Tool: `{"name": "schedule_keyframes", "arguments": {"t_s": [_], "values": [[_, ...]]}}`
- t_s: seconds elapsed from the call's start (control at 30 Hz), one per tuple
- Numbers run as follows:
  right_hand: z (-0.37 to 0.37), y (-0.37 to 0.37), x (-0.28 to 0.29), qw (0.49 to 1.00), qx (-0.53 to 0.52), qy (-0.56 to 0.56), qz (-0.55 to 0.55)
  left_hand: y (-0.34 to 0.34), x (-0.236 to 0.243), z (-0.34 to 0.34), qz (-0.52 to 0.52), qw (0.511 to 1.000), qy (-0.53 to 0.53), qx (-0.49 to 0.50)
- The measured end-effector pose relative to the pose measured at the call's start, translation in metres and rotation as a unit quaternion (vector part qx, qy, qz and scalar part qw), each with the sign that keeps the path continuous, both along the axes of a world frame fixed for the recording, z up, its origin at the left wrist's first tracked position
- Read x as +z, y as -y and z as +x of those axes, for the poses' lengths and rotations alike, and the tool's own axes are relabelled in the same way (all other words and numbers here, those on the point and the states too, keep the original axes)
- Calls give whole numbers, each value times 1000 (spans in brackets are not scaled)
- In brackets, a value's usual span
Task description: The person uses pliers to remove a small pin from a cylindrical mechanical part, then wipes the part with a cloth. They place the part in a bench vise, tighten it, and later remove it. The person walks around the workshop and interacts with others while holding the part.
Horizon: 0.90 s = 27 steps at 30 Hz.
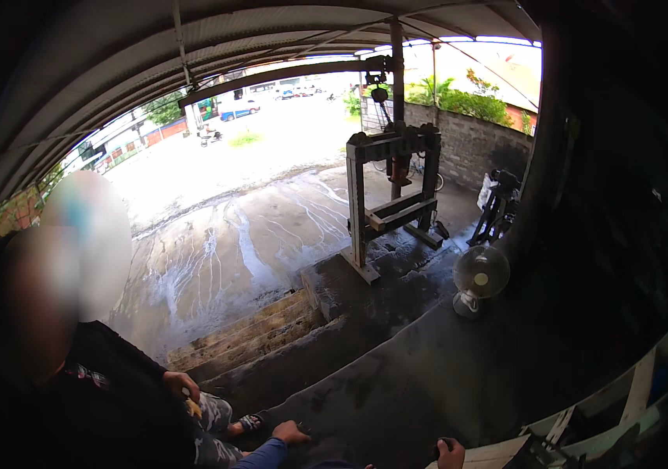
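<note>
My left hand (292, 432), at the end of a blue sleeve (265, 455), reaches in from the lower edge. Its fingers are curled together over the dark floor, and a small dark thing seems to show at the fingertips, too small to name. Further right, at the bottom edge, my right hand (450, 453) is closed with the thumb up against a small dark object (437, 452) whose kind I cannot make out. Most of that hand's fingers are cut off by the frame. Nearest to it is a pale flat panel (486, 455).
A person in a black shirt (115, 391) and camouflage shorts stands close at left, holding something small. Ahead are a sunken stepped pit (256, 332), a heavy press frame (356, 203) and a round fan (481, 273). Wooden framing (639, 387) lies at lower right.
</note>
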State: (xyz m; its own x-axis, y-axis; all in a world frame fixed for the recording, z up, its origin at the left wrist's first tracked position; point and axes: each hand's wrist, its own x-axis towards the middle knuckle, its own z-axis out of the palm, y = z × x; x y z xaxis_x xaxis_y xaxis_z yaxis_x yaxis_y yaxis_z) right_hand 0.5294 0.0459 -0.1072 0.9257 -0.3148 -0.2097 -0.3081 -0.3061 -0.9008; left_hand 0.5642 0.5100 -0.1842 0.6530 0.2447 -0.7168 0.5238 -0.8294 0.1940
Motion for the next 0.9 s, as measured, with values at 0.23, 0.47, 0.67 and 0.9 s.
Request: {"name": "schedule_keyframes", "arguments": {"t_s": [0.23, 0.47, 0.67, 0.9], "values": [[89, 60, -37, 992, -59, -74, 80, -9, -104, 10, 3, 991, -137, -2], [211, 126, -24, 994, 24, -101, -42, 58, -135, 170, -33, 982, -182, 22], [306, 185, 14, 986, -34, -30, -161, 184, -110, 406, 9, 989, -91, -118], [339, 266, -27, 983, -90, -135, -84, 370, -104, 601, -99, 989, 40, -100]]}}
